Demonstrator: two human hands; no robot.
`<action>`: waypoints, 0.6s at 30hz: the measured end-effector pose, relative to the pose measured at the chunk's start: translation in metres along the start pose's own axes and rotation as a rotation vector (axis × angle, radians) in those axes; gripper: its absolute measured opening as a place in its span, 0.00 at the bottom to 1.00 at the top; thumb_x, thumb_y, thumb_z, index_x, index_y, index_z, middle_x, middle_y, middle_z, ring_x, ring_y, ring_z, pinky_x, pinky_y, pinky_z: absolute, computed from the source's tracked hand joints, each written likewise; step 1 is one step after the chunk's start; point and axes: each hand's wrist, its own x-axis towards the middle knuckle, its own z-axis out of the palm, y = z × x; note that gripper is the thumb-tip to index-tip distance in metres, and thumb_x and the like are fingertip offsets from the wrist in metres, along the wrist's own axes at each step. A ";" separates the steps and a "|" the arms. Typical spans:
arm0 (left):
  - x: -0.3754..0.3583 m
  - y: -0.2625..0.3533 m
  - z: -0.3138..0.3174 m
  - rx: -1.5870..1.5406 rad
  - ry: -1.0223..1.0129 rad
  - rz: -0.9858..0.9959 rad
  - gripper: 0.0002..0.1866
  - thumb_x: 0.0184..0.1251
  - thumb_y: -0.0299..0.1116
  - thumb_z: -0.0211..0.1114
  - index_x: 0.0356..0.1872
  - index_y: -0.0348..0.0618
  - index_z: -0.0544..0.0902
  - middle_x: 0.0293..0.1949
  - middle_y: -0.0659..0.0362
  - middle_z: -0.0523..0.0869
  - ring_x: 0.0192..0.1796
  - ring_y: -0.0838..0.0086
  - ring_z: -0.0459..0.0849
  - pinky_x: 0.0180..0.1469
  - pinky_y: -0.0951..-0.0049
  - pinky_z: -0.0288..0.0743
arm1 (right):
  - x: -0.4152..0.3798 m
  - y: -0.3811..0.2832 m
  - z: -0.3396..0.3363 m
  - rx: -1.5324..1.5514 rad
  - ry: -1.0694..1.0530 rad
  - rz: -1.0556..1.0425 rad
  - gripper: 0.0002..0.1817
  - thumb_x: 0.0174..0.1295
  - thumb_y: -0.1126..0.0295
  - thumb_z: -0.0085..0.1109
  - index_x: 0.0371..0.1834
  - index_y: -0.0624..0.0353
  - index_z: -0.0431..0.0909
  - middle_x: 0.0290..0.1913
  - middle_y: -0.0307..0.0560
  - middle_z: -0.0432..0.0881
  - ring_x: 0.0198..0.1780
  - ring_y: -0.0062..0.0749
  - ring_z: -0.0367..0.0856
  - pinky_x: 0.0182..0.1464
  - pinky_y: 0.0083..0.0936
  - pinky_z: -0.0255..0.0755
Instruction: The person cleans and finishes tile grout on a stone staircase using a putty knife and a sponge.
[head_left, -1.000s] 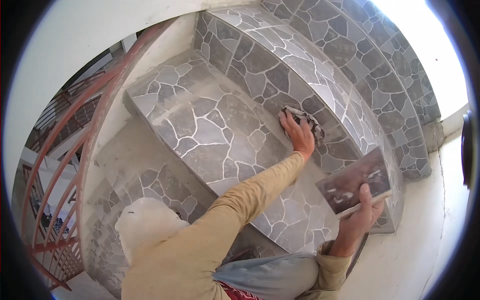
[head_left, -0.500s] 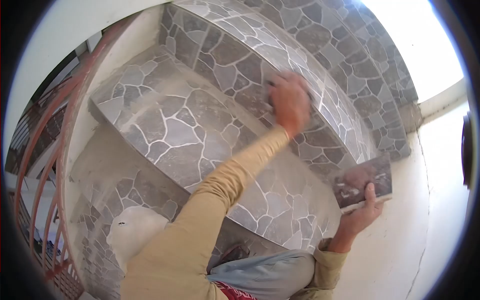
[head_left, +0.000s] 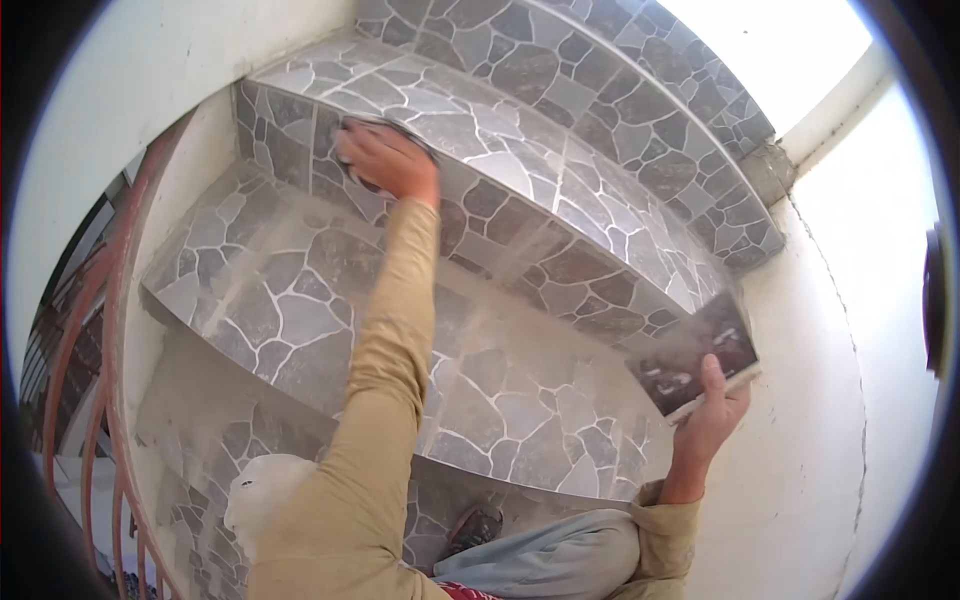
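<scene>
My left hand [head_left: 393, 160] is pressed against the upright face of a step [head_left: 520, 235], close to its top edge. Under its bent fingers is a dark pad or cloth [head_left: 418, 138]; motion blur hides its exact kind. My right hand [head_left: 708, 425] grips a dark rectangular tile piece [head_left: 690, 355] by its lower edge, thumb on the upper face and the other fingers mostly hidden behind. Pale, wet-looking smears lie on that face. The step is covered in grey stone-pattern tiles with whitish joints, dusty in places.
Curved tiled treads [head_left: 480, 400] rise in front of me. A reddish metal railing [head_left: 110, 380] runs along the left. At the right is a cracked white wall [head_left: 810, 400]. A white rounded object [head_left: 262, 500] sits low on the left, beside my sleeve.
My left hand has moved left along the step's upright face with the dark pad. The right hand still holds the tile piece, tilted slightly differently. The camera view has shifted.
</scene>
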 end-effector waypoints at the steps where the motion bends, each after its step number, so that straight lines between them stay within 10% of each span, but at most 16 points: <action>1: -0.033 0.022 -0.007 -0.049 -0.046 0.158 0.25 0.81 0.42 0.53 0.69 0.35 0.72 0.69 0.33 0.69 0.72 0.39 0.67 0.72 0.44 0.61 | -0.001 -0.002 0.001 -0.028 -0.099 0.003 0.11 0.72 0.71 0.63 0.51 0.68 0.82 0.45 0.43 0.86 0.46 0.25 0.82 0.50 0.23 0.75; 5: -0.106 0.101 -0.060 -0.027 -0.311 0.708 0.12 0.77 0.43 0.59 0.46 0.50 0.85 0.48 0.54 0.84 0.53 0.53 0.80 0.61 0.52 0.68 | 0.000 -0.005 0.019 -0.249 -0.314 0.040 0.10 0.70 0.69 0.67 0.43 0.67 0.86 0.37 0.37 0.87 0.41 0.22 0.82 0.45 0.21 0.75; 8: -0.056 0.092 -0.047 -0.150 -0.533 0.617 0.09 0.74 0.42 0.61 0.40 0.56 0.87 0.41 0.61 0.85 0.46 0.58 0.80 0.54 0.52 0.69 | 0.000 -0.014 0.009 -0.492 -0.576 -0.037 0.10 0.67 0.68 0.70 0.38 0.65 0.88 0.31 0.33 0.85 0.35 0.19 0.80 0.38 0.21 0.73; 10: 0.001 0.089 -0.023 -0.145 -0.399 0.580 0.10 0.76 0.42 0.58 0.42 0.57 0.88 0.37 0.62 0.85 0.45 0.60 0.80 0.50 0.50 0.69 | -0.002 -0.030 -0.001 -0.117 -0.534 -0.016 0.12 0.66 0.66 0.70 0.30 0.65 0.85 0.26 0.31 0.81 0.30 0.16 0.74 0.32 0.23 0.69; 16: 0.085 0.114 -0.006 0.402 -0.352 0.680 0.19 0.77 0.49 0.57 0.59 0.56 0.86 0.60 0.50 0.85 0.65 0.52 0.80 0.67 0.34 0.67 | 0.006 0.006 0.011 -0.247 -0.412 0.012 0.16 0.74 0.63 0.62 0.35 0.67 0.80 0.26 0.32 0.75 0.31 0.18 0.69 0.34 0.26 0.67; 18: 0.068 0.113 -0.015 0.817 -1.311 0.440 0.25 0.79 0.55 0.52 0.67 0.58 0.82 0.71 0.52 0.78 0.78 0.49 0.67 0.78 0.28 0.50 | 0.004 0.031 0.023 -0.188 -0.454 -0.069 0.18 0.74 0.63 0.62 0.31 0.67 0.75 0.25 0.35 0.72 0.31 0.20 0.67 0.33 0.30 0.65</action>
